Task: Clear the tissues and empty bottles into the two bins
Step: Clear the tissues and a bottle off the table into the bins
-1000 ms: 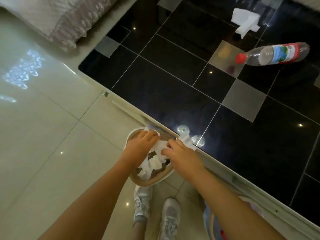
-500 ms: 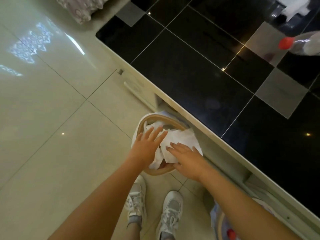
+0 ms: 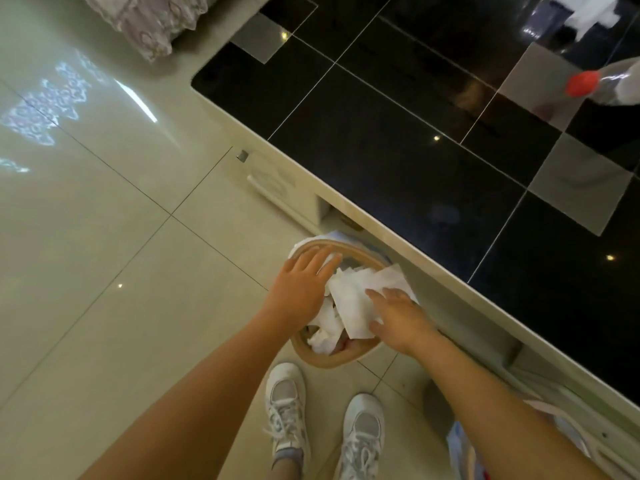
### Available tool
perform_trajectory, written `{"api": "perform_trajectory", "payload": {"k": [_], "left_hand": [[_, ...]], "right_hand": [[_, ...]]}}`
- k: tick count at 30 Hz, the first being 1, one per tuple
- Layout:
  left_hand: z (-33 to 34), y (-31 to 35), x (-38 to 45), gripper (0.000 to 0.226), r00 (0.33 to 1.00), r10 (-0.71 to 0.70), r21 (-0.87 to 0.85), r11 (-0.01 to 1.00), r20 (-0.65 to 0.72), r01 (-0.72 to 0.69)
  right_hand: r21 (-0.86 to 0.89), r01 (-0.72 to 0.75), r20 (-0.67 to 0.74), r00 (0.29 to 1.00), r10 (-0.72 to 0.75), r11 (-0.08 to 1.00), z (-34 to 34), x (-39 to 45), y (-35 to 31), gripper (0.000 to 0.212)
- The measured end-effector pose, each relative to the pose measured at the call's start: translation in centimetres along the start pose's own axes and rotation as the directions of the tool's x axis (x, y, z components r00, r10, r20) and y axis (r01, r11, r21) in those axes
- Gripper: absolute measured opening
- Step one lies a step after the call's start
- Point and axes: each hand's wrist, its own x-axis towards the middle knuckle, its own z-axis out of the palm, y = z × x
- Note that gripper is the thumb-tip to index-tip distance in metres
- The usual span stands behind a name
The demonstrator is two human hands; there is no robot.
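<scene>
Tissues (image 3: 349, 306) heaped in the round wooden-rimmed bin (image 3: 332, 360) at lower centre of the frame, one large sheet draped over the far rim toward the table edge. Left hand (image 3: 299, 289) flat on the pile, fingers spread and loose, gripping nothing; right hand (image 3: 398, 318) likewise open, palm pressing the big sheet down. Likely risk: that overhanging sheet springing back and sliding out over the rim once the palms lift, or the light bin tipping under uneven pressing. Beyond, on the black glass table (image 3: 398, 161), an empty bottle with a red cap (image 3: 602, 86) at the upper right edge and another tissue (image 3: 592, 10) at the top right corner, both uncleared. Second bin (image 3: 460, 445) partly visible at lower right, beneath the right forearm. White sneakers (image 3: 289, 417) just below the bin; nothing blocking the reach to the table.
</scene>
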Motion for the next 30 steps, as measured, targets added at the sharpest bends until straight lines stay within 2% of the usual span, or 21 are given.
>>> {"api": "perform_trajectory", "payload": {"k": [4, 11, 14, 18, 20, 22, 25, 28, 30], "left_hand": [[4.2, -0.9, 0.5, 0.057, 0.998, 0.060, 0.005, 0.998, 0.000, -0.060], [9.3, -3.4, 1.0, 0.066, 0.998, 0.057, 0.067, 0.996, 0.030, -0.058], [9.8, -3.8, 1.0, 0.065, 0.996, 0.086, 0.066, 0.994, 0.008, -0.086], [7.4, -3.1, 0.7, 0.064, 0.992, 0.104, 0.077, 0.992, -0.067, -0.099], [4.9, -2.2, 0.5, 0.056, 0.988, 0.110, 0.061, 0.993, -0.112, -0.103], [2.0, -1.0, 0.4, 0.046, 0.981, 0.109, 0.043, 0.994, -0.162, -0.103], [-2.1, 0.3, 0.3, 0.049, 0.976, 0.108, 0.014, 0.994, -0.188, -0.107], [-5.9, 1.3, 0.3, 0.058, 0.970, 0.134, 0.031, 0.991, -0.201, -0.131], [-8.2, 1.5, 0.4, 0.060, 0.967, 0.135, 0.042, 0.991, -0.215, -0.129]], "right_hand": [[0.025, -0.036, 0.021, 0.999, 0.036, 0.999, 3.1, 3.7, -1.2, 0.072], [0.068, -0.039, 0.045, 0.998, 0.036, 0.997, 7.7, 9.6, -1.8, 0.060], [0.002, -0.047, -0.019, 0.999, 0.047, 0.999, 7.3, 9.6, -2.2, 0.060], [-0.089, -0.047, -0.193, 0.981, 0.029, 0.995, 4.0, 5.6, -3.3, 0.063], [-0.163, -0.004, -0.269, 0.962, -0.041, 0.987, 2.1, 3.0, -3.8, 0.060], [-0.202, 0.060, -0.350, 0.928, -0.129, 0.978, 0.1, 0.6, -4.0, 0.052], [-0.212, 0.072, -0.436, 0.885, -0.160, 0.975, -3.4, -2.8, -4.3, 0.038], [-0.216, 0.052, -0.492, 0.857, -0.155, 0.975, -6.6, -5.8, -4.3, 0.046], [-0.241, 0.021, -0.508, 0.849, -0.144, 0.970, -8.4, -7.3, -4.1, 0.060]]}}
